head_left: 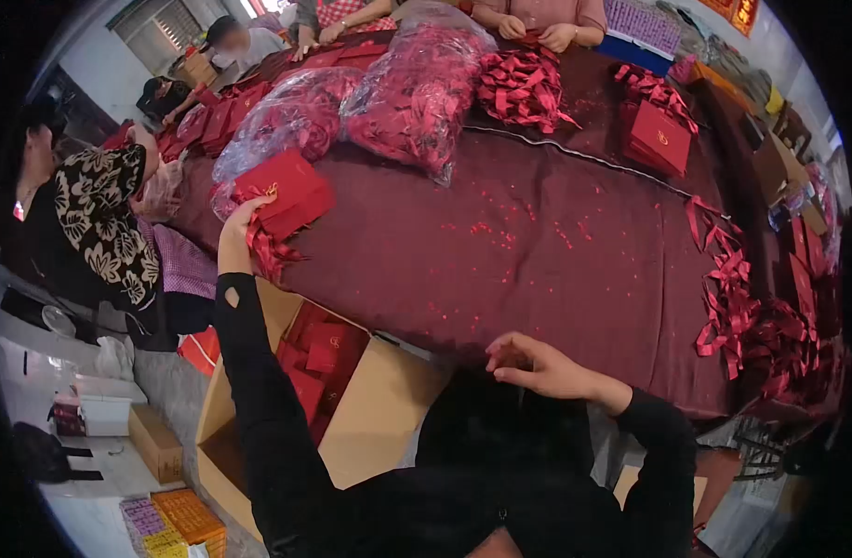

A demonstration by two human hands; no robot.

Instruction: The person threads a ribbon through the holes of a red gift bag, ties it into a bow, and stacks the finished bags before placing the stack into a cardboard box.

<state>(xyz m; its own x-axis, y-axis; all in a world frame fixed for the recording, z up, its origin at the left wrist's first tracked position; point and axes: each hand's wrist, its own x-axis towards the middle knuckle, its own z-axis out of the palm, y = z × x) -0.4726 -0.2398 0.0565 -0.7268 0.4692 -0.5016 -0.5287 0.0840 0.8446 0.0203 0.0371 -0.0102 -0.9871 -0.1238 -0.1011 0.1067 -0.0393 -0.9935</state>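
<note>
My left hand (pixel 244 219) is closed on the edge of a stack of red paper bags (pixel 291 191) with a gold emblem, at the left side of the table. Red ribbon handles (pixel 273 256) hang below the stack. My right hand (pixel 542 365) hovers over the table's near edge, fingers loosely curled and apart, holding nothing. Beneath my left arm stands an open cardboard box (pixel 375 409) with several red bags (pixel 335 349) inside.
Clear plastic sacks of red ribbon-handled goods (pixel 412 102) lie beyond the stack on the dark red tablecloth (pixel 538 270). Loose ribbons (pixel 728 298) and another bag stack (pixel 658 139) lie to the right. Co-workers (pixel 538 19) stand along the far and left sides.
</note>
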